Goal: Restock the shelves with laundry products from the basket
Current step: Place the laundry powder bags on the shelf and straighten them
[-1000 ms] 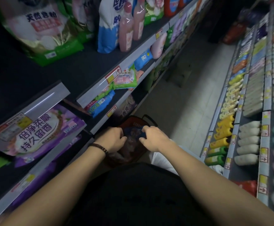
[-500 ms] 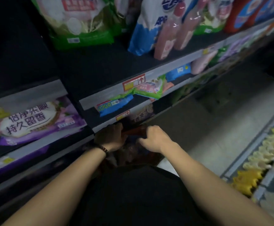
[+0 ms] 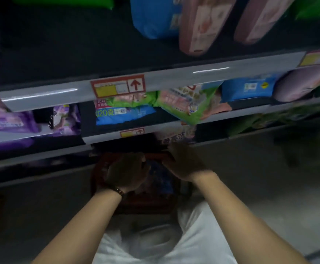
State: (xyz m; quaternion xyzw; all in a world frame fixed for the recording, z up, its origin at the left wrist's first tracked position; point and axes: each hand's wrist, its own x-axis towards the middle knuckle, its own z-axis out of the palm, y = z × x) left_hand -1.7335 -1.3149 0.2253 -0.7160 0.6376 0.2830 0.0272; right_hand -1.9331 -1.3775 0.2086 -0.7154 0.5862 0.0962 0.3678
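A red basket (image 3: 99, 169) stands on the floor below the shelves, dim and partly hidden by my hands. Inside it lies a dark blue pack (image 3: 160, 175). My left hand (image 3: 126, 173) has its fingers curled onto the pack's left side. On the pack's right top edge my right hand (image 3: 185, 164) grips in the same way. Other contents of the basket are too dark to make out.
Grey shelf edges (image 3: 174, 78) with red price tags run across the view. A blue pack (image 3: 125, 116), a green and pink pack (image 3: 185, 105) and purple packs (image 3: 66, 119) lie on the middle shelf. Pink bottles (image 3: 199, 25) and a blue bag (image 3: 155, 16) stand above. Grey floor lies at right.
My view has swung left from the aisle to face the shelves head on. Both hands have stayed in the basket on the dark blue pack.
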